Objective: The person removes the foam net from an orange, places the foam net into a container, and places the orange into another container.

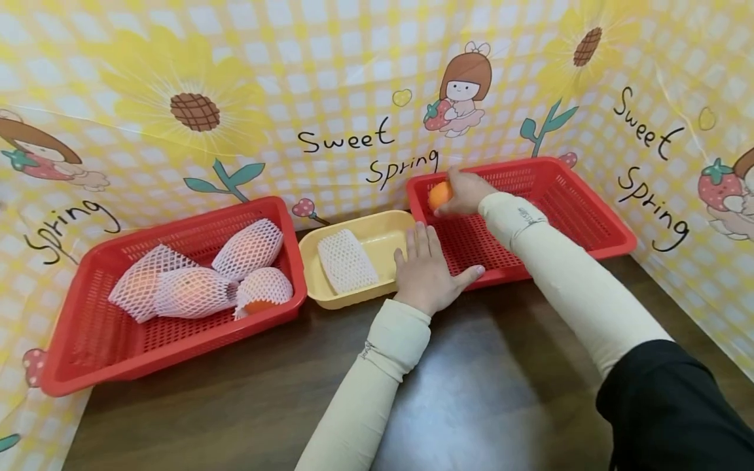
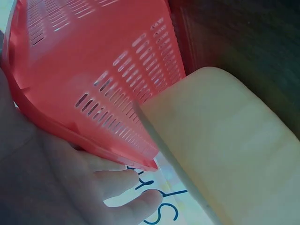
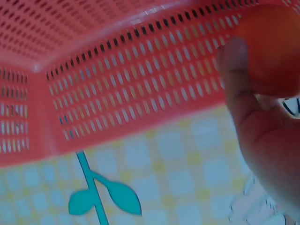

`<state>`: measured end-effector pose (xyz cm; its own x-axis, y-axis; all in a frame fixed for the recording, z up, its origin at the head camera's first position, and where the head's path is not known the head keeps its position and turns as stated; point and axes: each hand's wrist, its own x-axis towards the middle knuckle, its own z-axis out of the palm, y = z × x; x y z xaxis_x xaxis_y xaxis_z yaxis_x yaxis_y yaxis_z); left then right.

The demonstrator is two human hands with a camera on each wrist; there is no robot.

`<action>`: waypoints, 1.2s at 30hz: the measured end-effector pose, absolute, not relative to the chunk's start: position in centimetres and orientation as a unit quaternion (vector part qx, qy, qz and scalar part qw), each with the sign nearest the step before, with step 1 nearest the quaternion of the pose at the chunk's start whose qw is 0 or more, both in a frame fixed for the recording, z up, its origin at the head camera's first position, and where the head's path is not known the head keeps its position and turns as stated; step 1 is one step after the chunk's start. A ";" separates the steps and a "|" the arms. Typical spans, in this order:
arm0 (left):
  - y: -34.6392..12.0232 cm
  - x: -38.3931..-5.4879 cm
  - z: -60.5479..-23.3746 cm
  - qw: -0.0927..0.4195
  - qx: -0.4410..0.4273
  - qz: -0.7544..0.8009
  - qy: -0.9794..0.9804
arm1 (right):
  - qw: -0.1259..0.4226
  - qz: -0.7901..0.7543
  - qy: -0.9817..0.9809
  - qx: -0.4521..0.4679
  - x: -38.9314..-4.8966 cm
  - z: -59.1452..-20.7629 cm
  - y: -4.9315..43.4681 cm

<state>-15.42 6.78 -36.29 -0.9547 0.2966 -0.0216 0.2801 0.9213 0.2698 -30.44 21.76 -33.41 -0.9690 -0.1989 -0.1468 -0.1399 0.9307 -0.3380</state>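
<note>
My right hand (image 1: 468, 192) grips an orange (image 1: 440, 195) at the left end of the right red basket (image 1: 595, 219). In the right wrist view the thumb lies against the orange (image 3: 274, 51), before the basket's slotted wall. My left hand (image 1: 428, 275) has its fingers straight and spread, at the near left corner of that basket, beside the yellow tray (image 1: 385, 245). It holds nothing. A white foam net sleeve (image 1: 347, 261) lies flat in the tray. In the left wrist view the left fingers reach along the basket rim (image 2: 89, 145).
On the left stands another red basket (image 1: 100, 333) with several fruits (image 1: 191, 292) in white foam nets. The tray sits between the two baskets. All stand on a dark wooden table (image 1: 235, 405), against a yellow checked cloth (image 1: 330, 59) behind and at the sides.
</note>
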 end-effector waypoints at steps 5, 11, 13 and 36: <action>6.5 -14.9 -36.8 0.025 0.137 0.126 0.982 | 0.101 -0.138 0.976 -0.132 -30.8 -36.0 20.7; 6.6 -14.8 -36.9 0.019 0.145 0.130 0.981 | 0.103 -0.142 0.976 -0.126 -30.5 -37.1 20.8; 6.7 -14.8 -36.9 0.018 0.145 0.129 0.981 | 0.104 -0.146 0.975 -0.129 -30.7 -37.3 20.9; 7.2 -15.6 -36.9 0.021 0.143 0.146 0.979 | 0.124 -0.074 0.981 -0.133 -31.0 -35.5 21.4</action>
